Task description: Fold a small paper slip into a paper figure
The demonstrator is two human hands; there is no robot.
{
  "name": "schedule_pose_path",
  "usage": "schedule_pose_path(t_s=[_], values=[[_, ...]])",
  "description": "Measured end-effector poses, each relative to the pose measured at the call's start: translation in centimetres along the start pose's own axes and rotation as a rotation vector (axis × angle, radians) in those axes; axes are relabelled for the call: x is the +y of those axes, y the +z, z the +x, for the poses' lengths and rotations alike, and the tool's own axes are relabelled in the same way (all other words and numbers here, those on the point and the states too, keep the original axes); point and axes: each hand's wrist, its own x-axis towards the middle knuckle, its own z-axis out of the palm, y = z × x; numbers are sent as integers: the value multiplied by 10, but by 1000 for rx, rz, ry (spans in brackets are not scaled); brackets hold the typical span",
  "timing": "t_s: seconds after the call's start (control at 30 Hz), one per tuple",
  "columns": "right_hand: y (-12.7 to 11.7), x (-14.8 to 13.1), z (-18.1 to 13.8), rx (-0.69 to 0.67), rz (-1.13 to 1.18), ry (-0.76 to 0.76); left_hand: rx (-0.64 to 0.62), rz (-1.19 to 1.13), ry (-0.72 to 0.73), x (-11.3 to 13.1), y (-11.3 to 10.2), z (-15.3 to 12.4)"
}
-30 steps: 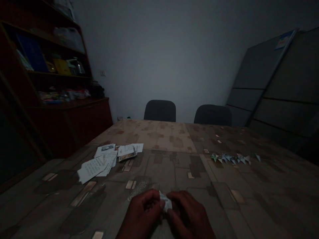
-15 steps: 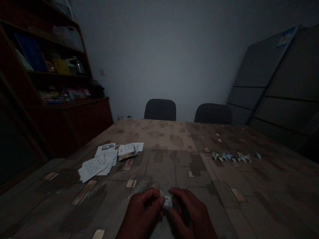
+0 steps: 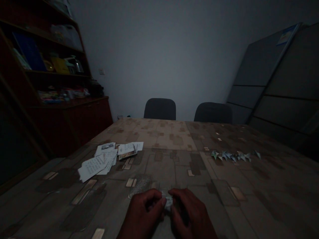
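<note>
Head view: blurred paper (image 3: 168, 201), partly hidden by left hand (image 3: 144, 209), right hand (image 3: 191, 209)

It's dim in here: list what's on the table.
Printed cards left, folded papers right and, over it, a small paper between left hand and right hand; anything beneath is covered.

At the frame's bottom centre, less of the small pale paper (image 3: 168, 202) now shows between the hands. The left hand's (image 3: 143, 209) fingertips have shifted slightly right; the right hand's (image 3: 191, 209) forefinger sits slightly higher.
</note>
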Motion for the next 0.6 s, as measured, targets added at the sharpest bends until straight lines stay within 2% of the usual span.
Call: schedule_pose_path(t_s=[0.23,0.4,0.6], values=[[0,1,1,-59,98,70,19,-207,-108,6,-1,10],[-3,1,2,-99,135,112,48,-260,-169,8,-1,10],[-1,0,0,-88,121,169,65,-239,-120,14,1,8]])
